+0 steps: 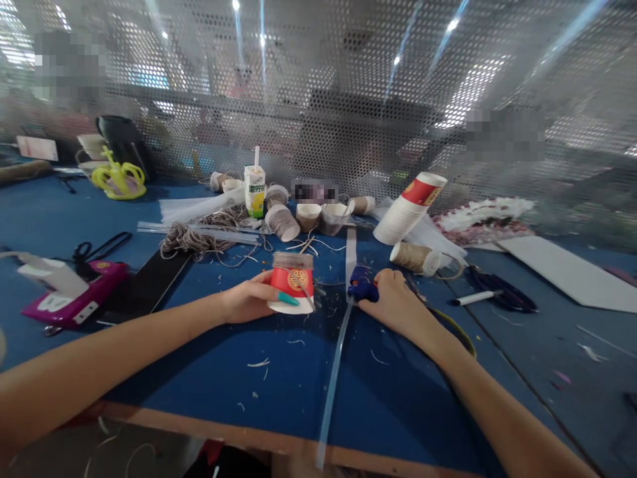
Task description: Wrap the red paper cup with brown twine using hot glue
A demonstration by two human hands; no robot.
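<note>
Some room separates table edge point(223, 431) from left hand point(249, 299), gripping red cup point(298, 279), and right hand point(399, 305), gripping blue tool point(363, 285).

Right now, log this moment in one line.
left hand: holding red cup, cord round one end | right hand: gripping blue tool | behind: tilted cup stack, drink carton

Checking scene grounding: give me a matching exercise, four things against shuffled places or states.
Things:
1. Red-and-white paper cup with gold emblem
2. Blue plastic tool
3. Tall stack of red-and-white paper cups
4. White, green and yellow drink carton

Places/states:
A. Leaning
B. Right hand
C. Upright, white straw in top
D. Left hand

Pairs: 1-D; 2-B; 3-A; 4-C
</note>
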